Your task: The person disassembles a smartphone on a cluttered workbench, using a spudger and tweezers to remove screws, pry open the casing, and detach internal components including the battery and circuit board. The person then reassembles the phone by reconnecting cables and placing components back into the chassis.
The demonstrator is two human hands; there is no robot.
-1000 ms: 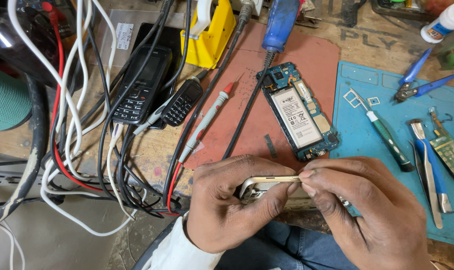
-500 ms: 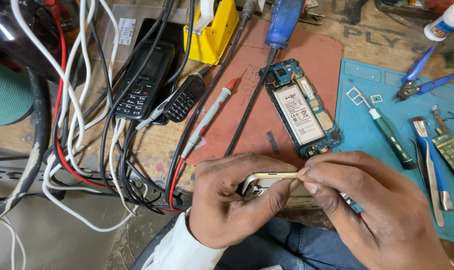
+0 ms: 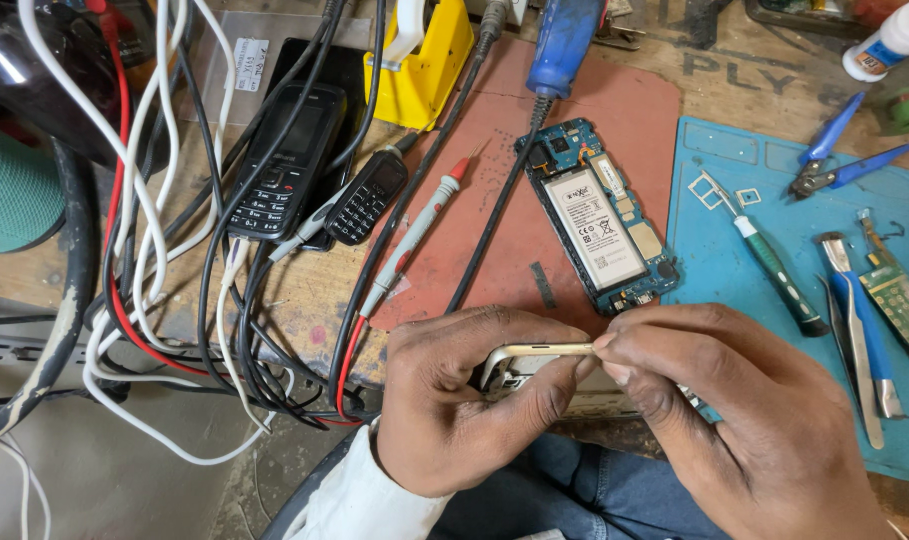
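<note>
A metal-edged phone frame (image 3: 534, 362) is gripped between both hands at the near edge of the table (image 3: 734, 70), over the person's lap; the left hand (image 3: 464, 405) is clenched around its left end and underside, with the thumb laid along the lower side; the right hand (image 3: 744, 420) is closed on its right end, the thumb and forefinger pinched at the gilt upper rim. Just beyond the hands, an opened phone body (image 3: 599, 215) with its battery exposed is laid on a reddish mat (image 3: 634, 110); a red-tipped test probe (image 3: 414, 235) is laid to its left; two black keypad phones (image 3: 284, 165) are seen among a tangle of cables (image 3: 134, 230). On the blue mat (image 3: 774, 170) at the right, a green-handled screwdriver (image 3: 774, 270), tweezers (image 3: 854, 330) and blue-handled pliers (image 3: 844, 160) are spread.
</note>
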